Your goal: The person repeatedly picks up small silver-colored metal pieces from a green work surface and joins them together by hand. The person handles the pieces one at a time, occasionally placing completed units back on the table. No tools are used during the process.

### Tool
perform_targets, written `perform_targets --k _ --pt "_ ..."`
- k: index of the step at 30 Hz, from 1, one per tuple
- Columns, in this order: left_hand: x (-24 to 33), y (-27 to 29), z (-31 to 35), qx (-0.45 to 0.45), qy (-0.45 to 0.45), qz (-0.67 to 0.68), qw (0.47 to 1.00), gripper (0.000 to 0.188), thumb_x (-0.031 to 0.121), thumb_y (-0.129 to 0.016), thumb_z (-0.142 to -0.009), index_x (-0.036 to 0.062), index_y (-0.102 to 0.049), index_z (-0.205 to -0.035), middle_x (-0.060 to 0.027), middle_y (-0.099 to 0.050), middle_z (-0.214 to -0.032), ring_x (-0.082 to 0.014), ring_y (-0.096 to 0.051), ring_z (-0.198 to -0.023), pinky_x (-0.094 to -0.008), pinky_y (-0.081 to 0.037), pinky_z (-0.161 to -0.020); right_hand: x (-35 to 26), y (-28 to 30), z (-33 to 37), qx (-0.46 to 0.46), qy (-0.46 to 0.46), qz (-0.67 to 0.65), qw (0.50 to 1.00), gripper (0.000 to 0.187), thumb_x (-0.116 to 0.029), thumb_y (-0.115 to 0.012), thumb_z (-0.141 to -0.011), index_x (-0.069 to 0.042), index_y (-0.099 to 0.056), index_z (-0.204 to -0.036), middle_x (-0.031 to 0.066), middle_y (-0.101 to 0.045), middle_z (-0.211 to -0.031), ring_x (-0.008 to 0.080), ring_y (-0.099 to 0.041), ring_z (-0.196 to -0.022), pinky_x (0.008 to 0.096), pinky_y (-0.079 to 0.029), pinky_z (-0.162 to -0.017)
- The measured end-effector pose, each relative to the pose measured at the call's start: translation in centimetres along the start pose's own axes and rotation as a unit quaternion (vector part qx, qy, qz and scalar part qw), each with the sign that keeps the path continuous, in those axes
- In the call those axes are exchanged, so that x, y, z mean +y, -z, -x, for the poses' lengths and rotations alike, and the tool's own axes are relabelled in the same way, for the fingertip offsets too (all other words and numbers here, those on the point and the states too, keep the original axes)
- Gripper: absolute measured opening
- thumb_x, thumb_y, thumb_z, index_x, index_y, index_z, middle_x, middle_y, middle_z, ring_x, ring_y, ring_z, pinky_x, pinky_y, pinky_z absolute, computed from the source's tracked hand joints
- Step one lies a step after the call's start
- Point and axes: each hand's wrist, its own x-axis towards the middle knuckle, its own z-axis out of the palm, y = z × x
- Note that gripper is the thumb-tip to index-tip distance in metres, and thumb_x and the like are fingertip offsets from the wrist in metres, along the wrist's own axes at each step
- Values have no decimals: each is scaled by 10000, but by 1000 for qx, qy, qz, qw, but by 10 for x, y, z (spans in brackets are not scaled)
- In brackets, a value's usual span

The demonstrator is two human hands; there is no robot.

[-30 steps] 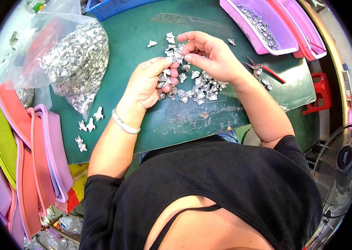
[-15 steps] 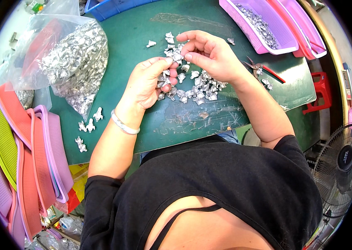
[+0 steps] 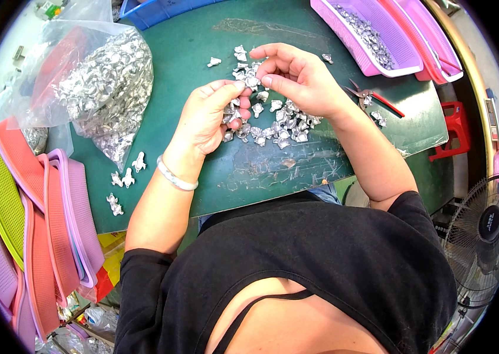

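Between thumb and fingers, my left hand (image 3: 209,115) pinches a small silver metal casting (image 3: 252,82). My right hand (image 3: 302,79) is curled just beside it, its thumb and fingertips drawn together at the casting's right side. Whether those right fingertips grip the casting or something smaller, I cannot make out. Beneath and around both hands lies a loose pile of similar silver castings (image 3: 289,124) on the green tabletop (image 3: 226,183). A few more castings (image 3: 240,53) sit beyond my fingers. My left wrist wears a pale bangle (image 3: 177,174).
Left stands a clear plastic bag (image 3: 122,76) full of castings, with several loose ones (image 3: 128,177) nearby. Stacked colored baskets (image 3: 43,230) line the left edge. Red-handled cutters (image 3: 379,100) lie at right, below a purple basket (image 3: 373,65) of castings. A fan (image 3: 479,236) stands far right.
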Motion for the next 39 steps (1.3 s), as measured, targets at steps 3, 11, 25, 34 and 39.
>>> perform_targets --k 3,11,25,34,39 --pt "-1 0 -1 -1 -7 -5 1000 163 211 -602 -813 51 -586 -836 -28 -563 -715 -114 -528 -600 -210 -372 -489 1 0 0 0 1 0 1000 315 -26 -550 -823 31 -481 -1126 21 -589 -799 64 -518 -742 207 -425 -682" --pt "-1 0 0 0 -14 -15 1000 156 216 -605 -813 62 -586 -829 -20 -567 -710 -104 -529 -599 -205 -371 -488 1 0 0 -2 -1 -8 1000 318 -21 -553 -819 34 -481 -1124 23 -593 -799 64 -520 -743 209 -425 -682" --pt "-3 -1 -1 -2 -43 -44 998 153 188 -609 -816 48 -581 -873 -27 -580 -731 -98 -542 -608 -194 -381 -492 -1 2 0 -22 -13 13 1000 365 26 -556 -798 5 -478 -1155 21 -576 -867 71 -532 -814 214 -432 -746" --pt "-4 -3 -1 -5 -31 -45 998 139 191 -607 -817 53 -594 -825 -26 -575 -696 -101 -540 -600 -193 -375 -483 2 -6 1 -42 56 19 997 399 31 -598 -743 -8 -496 -1127 33 -585 -832 82 -539 -732 217 -447 -663" --pt "-1 -1 -1 -25 21 21 999 195 211 -512 -860 32 -586 -882 -45 -585 -741 -124 -556 -627 -207 -405 -498 8 -9 0 -17 13 -71 997 382 39 -566 -748 9 -497 -1122 51 -577 -867 86 -544 -747 203 -446 -631"
